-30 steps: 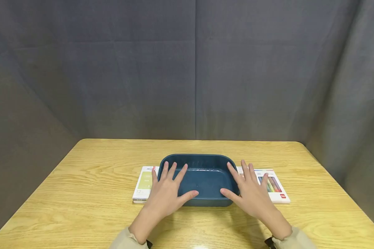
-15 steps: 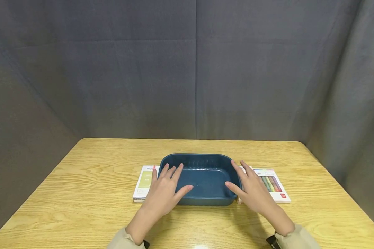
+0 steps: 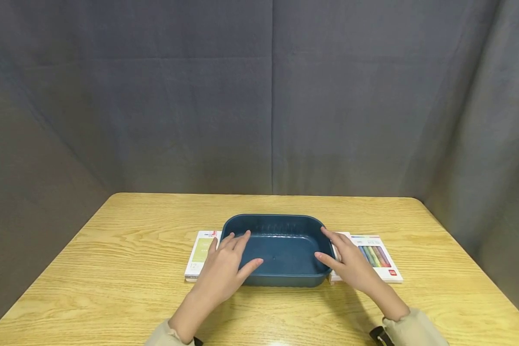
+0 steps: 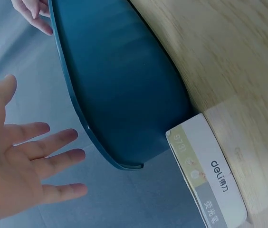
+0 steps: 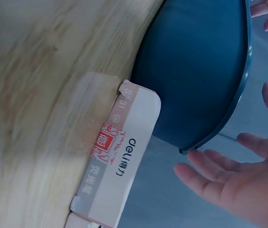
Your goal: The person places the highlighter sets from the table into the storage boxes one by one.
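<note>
A dark blue rectangular bin (image 3: 277, 254) sits on the table with its inside bare. Over its left end is my left hand (image 3: 222, 271), fingers spread and holding nothing; the left wrist view shows the fingertips apart from the rim. My right hand (image 3: 352, 266) is at the right end, fingertips close to the rim and thumb over the inside. Flush against the bin's left side lies a white and green deli highlighter box (image 4: 212, 173). On the right, a similar pink-marked deli box (image 5: 119, 152) lies beside the bin, partly hidden by my right hand in the head view.
Beyond that box is a flat white pack with a window showing coloured pens (image 3: 374, 257). The wooden table (image 3: 125, 269) ends at a rounded back edge, with a grey curtain (image 3: 177, 120) behind it and at both sides.
My right hand has shifted slightly outward to the bin's right rim. My left hand has drawn a little left and its fingers have come closer together. The bin and boxes stay put.
</note>
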A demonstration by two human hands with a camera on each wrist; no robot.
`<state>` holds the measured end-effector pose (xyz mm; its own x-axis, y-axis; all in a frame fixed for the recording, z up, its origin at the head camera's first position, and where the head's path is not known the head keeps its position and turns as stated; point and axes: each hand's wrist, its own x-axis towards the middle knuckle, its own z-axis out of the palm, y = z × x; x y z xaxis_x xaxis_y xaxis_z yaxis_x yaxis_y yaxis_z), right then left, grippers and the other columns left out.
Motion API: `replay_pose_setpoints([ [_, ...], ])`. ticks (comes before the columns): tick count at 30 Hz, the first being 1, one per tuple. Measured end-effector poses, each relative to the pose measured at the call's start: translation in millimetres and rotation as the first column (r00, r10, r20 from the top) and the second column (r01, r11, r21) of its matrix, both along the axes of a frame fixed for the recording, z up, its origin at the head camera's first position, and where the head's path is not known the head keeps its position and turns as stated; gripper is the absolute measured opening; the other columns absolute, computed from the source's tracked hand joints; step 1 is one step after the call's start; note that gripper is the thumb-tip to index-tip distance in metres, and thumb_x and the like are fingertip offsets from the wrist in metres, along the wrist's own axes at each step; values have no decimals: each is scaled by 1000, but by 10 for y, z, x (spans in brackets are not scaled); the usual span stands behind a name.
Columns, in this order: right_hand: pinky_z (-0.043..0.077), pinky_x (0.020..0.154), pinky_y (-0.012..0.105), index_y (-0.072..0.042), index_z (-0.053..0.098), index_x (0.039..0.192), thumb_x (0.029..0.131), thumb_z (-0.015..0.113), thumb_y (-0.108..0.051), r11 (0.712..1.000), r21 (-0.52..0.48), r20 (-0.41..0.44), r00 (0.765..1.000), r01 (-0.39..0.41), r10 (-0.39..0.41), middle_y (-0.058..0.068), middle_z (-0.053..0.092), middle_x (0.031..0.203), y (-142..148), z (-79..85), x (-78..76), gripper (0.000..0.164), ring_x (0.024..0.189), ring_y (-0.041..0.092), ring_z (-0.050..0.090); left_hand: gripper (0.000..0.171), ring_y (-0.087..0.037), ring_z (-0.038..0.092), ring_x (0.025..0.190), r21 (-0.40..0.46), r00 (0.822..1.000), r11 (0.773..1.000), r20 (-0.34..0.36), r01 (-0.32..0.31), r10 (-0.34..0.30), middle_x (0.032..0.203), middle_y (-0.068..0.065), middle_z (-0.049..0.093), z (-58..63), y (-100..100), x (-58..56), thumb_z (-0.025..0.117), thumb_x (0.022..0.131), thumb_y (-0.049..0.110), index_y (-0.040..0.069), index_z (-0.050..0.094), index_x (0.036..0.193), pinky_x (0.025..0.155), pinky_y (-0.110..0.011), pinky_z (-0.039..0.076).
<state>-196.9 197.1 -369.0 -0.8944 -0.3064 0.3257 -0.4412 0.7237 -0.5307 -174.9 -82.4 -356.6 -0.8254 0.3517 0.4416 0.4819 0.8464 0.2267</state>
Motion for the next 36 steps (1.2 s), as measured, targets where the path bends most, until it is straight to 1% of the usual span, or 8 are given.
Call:
replay_pose_setpoints([
  [1, 41, 80, 48, 0, 38, 134, 87, 58, -32, 1000, -8, 1, 1000, -4, 4, 23, 44, 124, 3, -5, -8, 61, 103, 35, 48, 61, -32, 43, 116, 5, 1000, 1000, 1, 2, -2, 121, -11, 54, -1, -3, 2, 51, 87, 46, 2, 46, 129, 91, -57, 29],
  [6, 45, 70, 40, 4, 40, 131, 86, 61, -25, 998, -67, 23, 1000, -9, 10, 25, 46, 122, 21, -29, -46, 58, 97, 34, 51, 60, -31, 43, 116, 28, 1000, 1000, 23, 14, -14, 120, -12, 55, -3, -11, 14, 50, 88, 46, 2, 47, 128, 92, -56, 29],
  [10, 47, 74, 43, 6, 42, 129, 85, 62, -19, 993, -119, 20, 1000, -12, 14, 27, 46, 121, 39, -37, -84, 55, 99, 38, 52, 59, -31, 43, 116, 41, 1000, 999, 24, 13, -14, 120, -12, 55, 4, -23, 23, 50, 88, 46, 2, 48, 128, 92, -55, 29],
  [13, 48, 73, 40, 7, 43, 128, 83, 64, -16, 991, -133, 20, 1000, -11, 14, 28, 46, 120, 58, -39, -108, 54, 97, 39, 53, 59, -30, 44, 116, 60, 1000, 998, 20, 10, -11, 120, -12, 55, 16, -36, 30, 52, 87, 45, 2, 49, 127, 93, -54, 29],
  [21, 50, 70, 36, 9, 43, 127, 80, 66, -6, 979, -203, 101, 995, 9, 12, 30, 50, 116, 127, -49, -167, 53, 94, 37, 56, 55, -31, 46, 114, 113, 1000, 993, 24, 16, -19, 119, -13, 55, 9, -98, 46, 53, 87, 42, 1, 51, 125, 95, -52, 28],
  [27, 48, 54, 25, 12, 45, 123, 81, 64, -3, 971, -231, 161, 987, 57, -19, 30, 53, 109, 151, -38, -186, 49, 74, 23, 57, 51, -30, 51, 107, 130, 1000, 991, -11, 20, -19, 116, -15, 56, -22, -175, 57, 54, 88, 38, 0, 52, 123, 93, -49, 32],
  [31, 47, 52, 25, 13, 46, 122, 82, 63, -3, 969, -237, 194, 981, 73, -27, 27, 55, 102, 155, -26, -186, 46, 67, 17, 54, 50, -29, 52, 106, 135, 999, 990, -39, 33, -28, 114, -14, 57, -31, -211, 44, 54, 88, 36, -1, 53, 122, 91, -49, 34],
  [36, 46, 50, 28, 13, 46, 122, 83, 61, -3, 961, -270, 253, 967, 62, 9, 22, 55, 96, 167, -29, -190, 45, 58, 17, 51, 49, -29, 53, 106, 147, 999, 989, -36, 20, -15, 114, -14, 58, -32, -265, 53, 56, 87, 34, -1, 54, 120, 90, -49, 34],
])
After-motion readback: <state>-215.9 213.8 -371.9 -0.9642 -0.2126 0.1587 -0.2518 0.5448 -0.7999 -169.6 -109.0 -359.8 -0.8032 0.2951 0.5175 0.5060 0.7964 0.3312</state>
